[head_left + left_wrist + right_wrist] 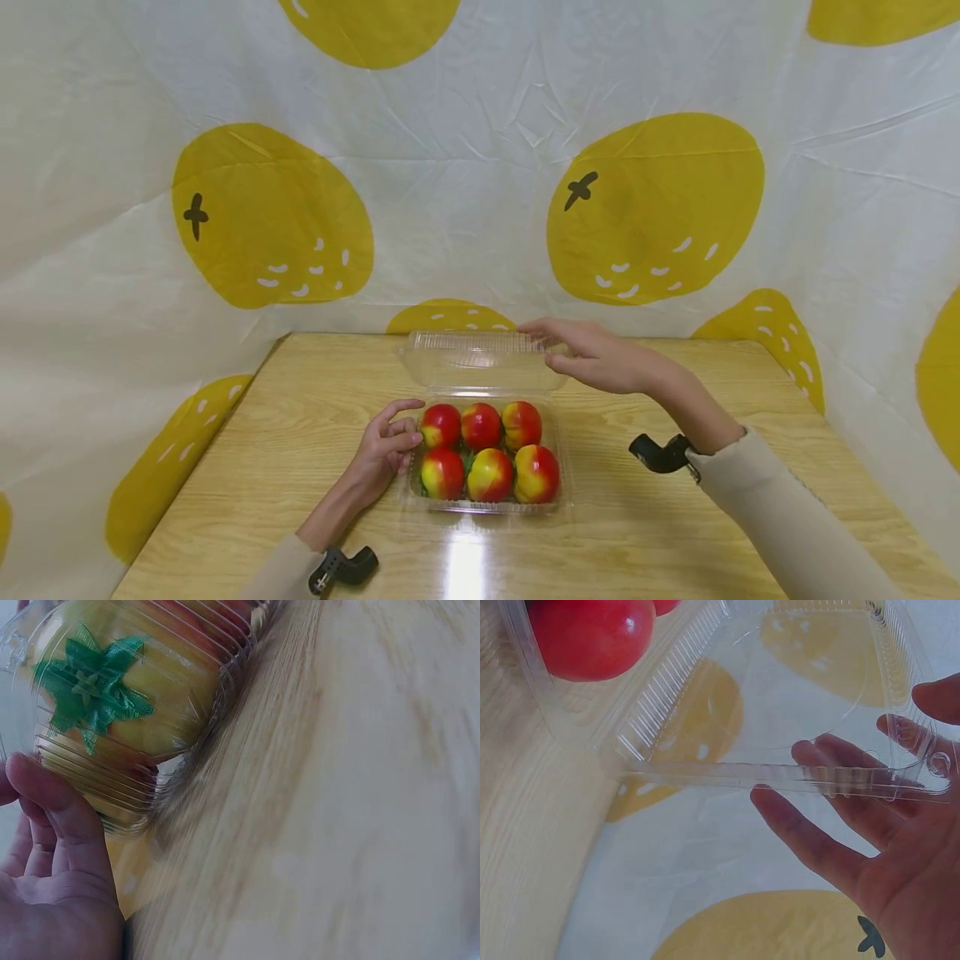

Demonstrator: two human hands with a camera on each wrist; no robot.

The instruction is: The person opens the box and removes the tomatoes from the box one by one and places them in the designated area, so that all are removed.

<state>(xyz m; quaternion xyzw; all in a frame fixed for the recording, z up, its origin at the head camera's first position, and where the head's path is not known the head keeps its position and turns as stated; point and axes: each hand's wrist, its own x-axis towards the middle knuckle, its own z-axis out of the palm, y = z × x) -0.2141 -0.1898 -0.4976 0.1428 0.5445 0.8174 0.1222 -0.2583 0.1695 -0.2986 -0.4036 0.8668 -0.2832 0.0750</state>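
A clear plastic clamshell box (487, 507) holds several shiny red-and-yellow fruits (490, 475) in two rows. Its hinged lid (480, 362) is raised at the far side. My left hand (382, 454) grips the box's left rim, with the thumb and a finger at the edge in the left wrist view. That view also shows a green leaf-like piece (90, 682) on one fruit, through the ribbed wall. My right hand (600, 357) is at the lid's right end, its fingers fairly straight. In the right wrist view, some fingers (802, 825) show behind and beside the lid's edge.
The box stands on a wood-grain table (300, 433). A white cloth with large yellow fruit prints (465, 208) hangs behind the table and along both sides. Each wrist wears a black camera mount (660, 454).
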